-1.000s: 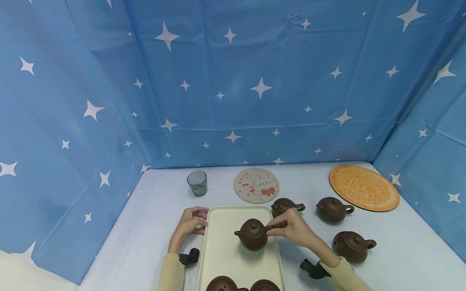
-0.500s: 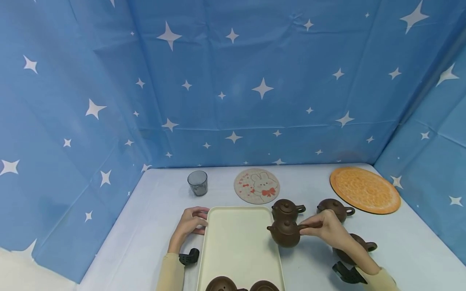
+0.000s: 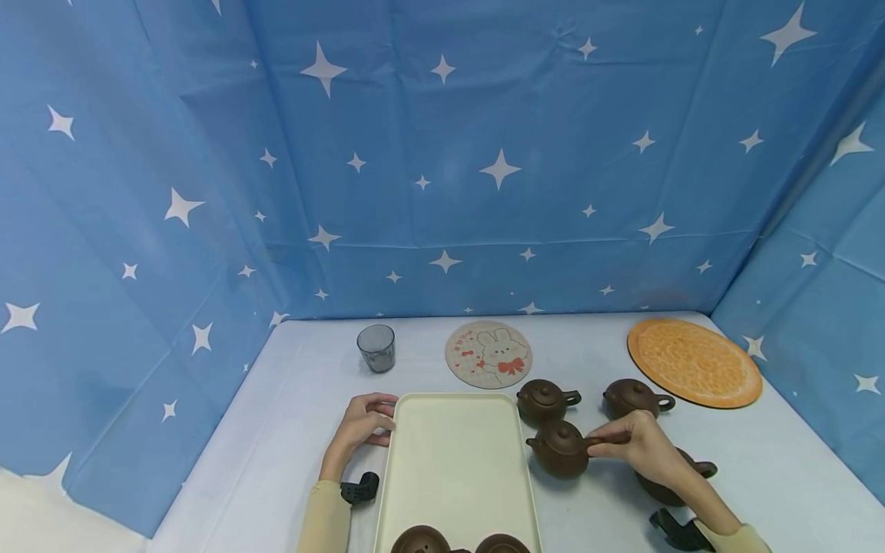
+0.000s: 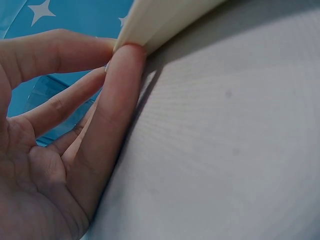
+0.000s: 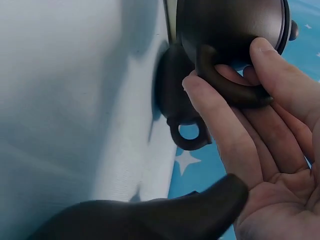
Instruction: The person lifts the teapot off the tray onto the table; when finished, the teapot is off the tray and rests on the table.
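My right hand (image 3: 641, 447) pinches the handle of a dark brown teapot (image 3: 561, 452), its spout pointing left, just off the tray's right side. In the right wrist view thumb and fingers close about the handle (image 5: 235, 92). The pot appears slightly above the table. Behind it stands another brown teapot (image 3: 542, 401). At the far left corner of the cream tray (image 3: 456, 461), my left hand (image 3: 362, 421) holds the rim; its thumb (image 4: 112, 105) and index finger meet there. Two teapots, one of them this lidded teapot (image 3: 420, 541), sit on the tray's near end, cut by the frame.
Further right are a brown teapot (image 3: 632, 399) and another teapot (image 3: 669, 480) partly behind my right forearm. A grey glass (image 3: 377, 349), a round rabbit mat (image 3: 487, 353) and an orange-slice mat (image 3: 694, 362) lie toward the back. A blue starry curtain (image 3: 387, 192) encloses the table.
My right hand has carried the teapot rightward from above the tray to beyond its right edge, and slightly lower in the last half second. The left hand has stayed at the rim.
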The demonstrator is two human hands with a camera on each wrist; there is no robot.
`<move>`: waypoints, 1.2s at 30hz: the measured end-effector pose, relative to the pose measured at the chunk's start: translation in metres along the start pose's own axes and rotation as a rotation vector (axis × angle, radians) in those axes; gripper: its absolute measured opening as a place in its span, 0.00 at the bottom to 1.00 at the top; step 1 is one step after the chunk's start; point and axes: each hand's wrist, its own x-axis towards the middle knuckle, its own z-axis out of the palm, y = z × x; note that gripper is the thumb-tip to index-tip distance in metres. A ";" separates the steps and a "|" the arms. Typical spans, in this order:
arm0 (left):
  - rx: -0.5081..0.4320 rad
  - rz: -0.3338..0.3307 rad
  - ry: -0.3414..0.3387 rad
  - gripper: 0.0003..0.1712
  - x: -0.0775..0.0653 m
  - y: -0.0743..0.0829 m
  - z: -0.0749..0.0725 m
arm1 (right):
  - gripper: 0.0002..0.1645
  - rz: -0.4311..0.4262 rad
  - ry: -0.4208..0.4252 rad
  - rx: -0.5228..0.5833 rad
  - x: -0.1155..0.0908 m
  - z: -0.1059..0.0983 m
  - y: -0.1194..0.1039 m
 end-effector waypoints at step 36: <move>-0.012 -0.001 -0.025 0.29 -0.011 0.013 -0.001 | 0.09 0.032 -0.061 -0.130 0.000 0.010 0.004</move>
